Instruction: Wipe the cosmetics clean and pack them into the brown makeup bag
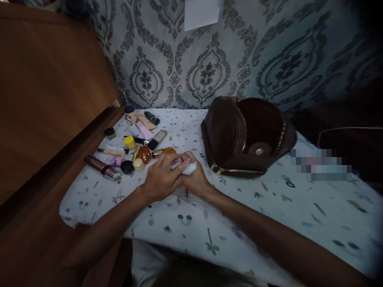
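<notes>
Both hands meet over the patterned white cloth, just right of the cosmetics. My left hand (pixel 161 179) has its fingers bent round a small white item (pixel 188 168) that looks like a tissue or wipe. Pressed against it from the right, my right hand (pixel 194 179) is closed on the same white item. Most of that item is hidden between the fingers. Near my left hand lie an orange round bottle (pixel 145 154), a cream-coloured jar (pixel 138 164) and a black round lid (pixel 127 167). A brown bag (pixel 236 139) stands unzipped to the right of my hands.
Several tubes, jars and bottles, including a yellow-lidded jar (pixel 129 142) and a brown-and-silver tube (pixel 103 168), lie on the cloth (pixel 185 223) at left. A wooden panel (pixel 54 87) borders the left side. Patterned wallpaper (pixel 173 59) rises behind. A blurred-out item lies far right.
</notes>
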Tool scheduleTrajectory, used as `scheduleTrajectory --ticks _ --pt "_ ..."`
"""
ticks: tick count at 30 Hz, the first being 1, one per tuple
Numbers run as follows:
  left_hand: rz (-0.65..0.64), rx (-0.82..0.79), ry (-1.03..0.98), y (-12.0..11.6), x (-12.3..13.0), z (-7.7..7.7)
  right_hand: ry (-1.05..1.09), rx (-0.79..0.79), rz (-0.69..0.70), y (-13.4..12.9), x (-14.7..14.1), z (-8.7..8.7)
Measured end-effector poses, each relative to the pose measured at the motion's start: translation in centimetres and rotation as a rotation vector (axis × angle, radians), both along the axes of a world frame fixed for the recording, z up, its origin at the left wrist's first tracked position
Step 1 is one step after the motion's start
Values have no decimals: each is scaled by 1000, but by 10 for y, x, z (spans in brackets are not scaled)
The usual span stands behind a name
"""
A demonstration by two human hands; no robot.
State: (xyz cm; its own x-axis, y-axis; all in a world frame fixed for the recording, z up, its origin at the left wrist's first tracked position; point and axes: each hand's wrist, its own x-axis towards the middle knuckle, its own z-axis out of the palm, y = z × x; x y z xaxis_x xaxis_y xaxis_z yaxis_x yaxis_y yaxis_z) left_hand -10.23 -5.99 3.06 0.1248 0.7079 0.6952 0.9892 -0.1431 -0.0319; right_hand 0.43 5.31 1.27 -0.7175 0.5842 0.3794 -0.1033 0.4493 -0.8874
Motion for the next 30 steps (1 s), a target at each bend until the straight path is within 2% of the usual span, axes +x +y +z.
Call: scheduleTrajectory --ticks 3,7,10,13,17,24,30 --pt "40 62 -28 0 -3 0 117 -290 114 4 -4 5" --pt "93 115 -166 1 -11 2 164 -720 290 0 -8 9" --pt "80 59 -289 1 -17 0 175 -915 366 -4 -7 12" --pt "64 39 -334 4 -22 -9 165 -985 432 -7 -5 16" --pt "98 19 -382 5 -23 -18 114 -980 508 -9 -4 16" --pt "69 -72 -487 -1 -28 -10 107 -1053 463 -10 -3 13" --pt "39 -60 -420 -2 -26 -5 118 -1127 450 -7 -3 13"
